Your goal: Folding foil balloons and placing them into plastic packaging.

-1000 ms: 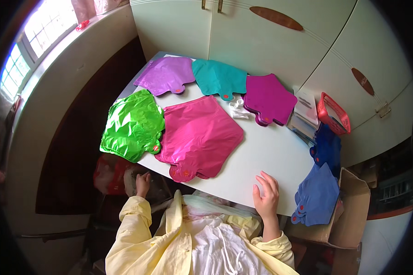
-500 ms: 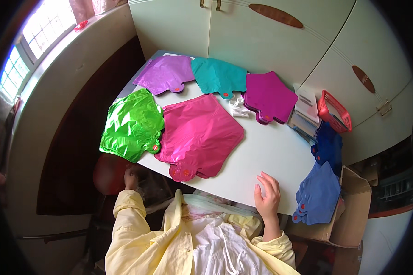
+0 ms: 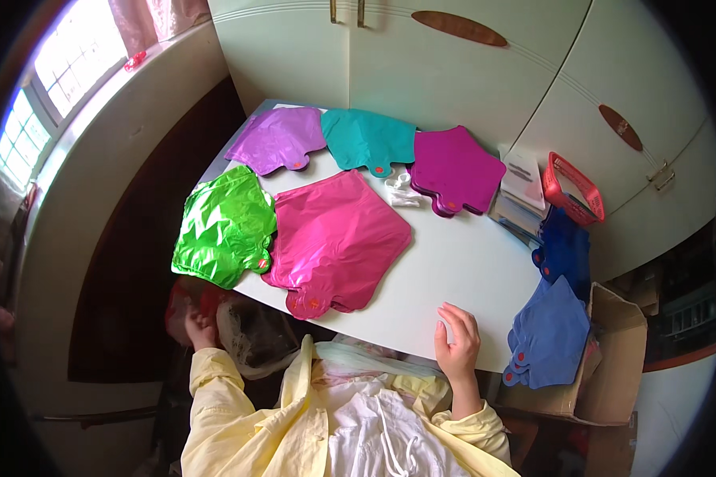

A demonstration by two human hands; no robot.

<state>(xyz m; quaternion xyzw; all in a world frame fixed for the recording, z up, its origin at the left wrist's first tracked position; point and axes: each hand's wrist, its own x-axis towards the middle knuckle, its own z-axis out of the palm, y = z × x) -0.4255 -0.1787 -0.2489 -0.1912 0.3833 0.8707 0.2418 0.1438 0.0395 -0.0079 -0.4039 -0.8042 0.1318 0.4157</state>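
My right hand (image 3: 457,342) rests at the table's front edge, fingers loosely stretched and holding nothing. Below the table's left front edge, my left hand (image 3: 201,326) is beside a red see-through plastic bag (image 3: 178,312), its fingers apart but somewhat blurred. On the white table (image 3: 445,262) lie flat, deflated foil balloons in piles. A large pink pile (image 3: 342,242) is in the middle and a shiny green one (image 3: 224,226) at the left. Lilac (image 3: 278,139), teal (image 3: 367,139) and magenta (image 3: 457,168) piles line the back. Light blue (image 3: 550,334) and dark blue (image 3: 565,256) piles lie at the right.
A bundled white item (image 3: 402,191) sits behind the pink pile. Papers or packets (image 3: 522,195) and a red plastic basket (image 3: 573,189) stand at the back right. A cardboard box (image 3: 615,358) is beside the table's right end. Cream cabinets (image 3: 445,79) close off the back.
My left hand has moved left and slightly down, and the red bag beside it looks more crumpled. My right hand stays almost in place. The view has shifted slightly.
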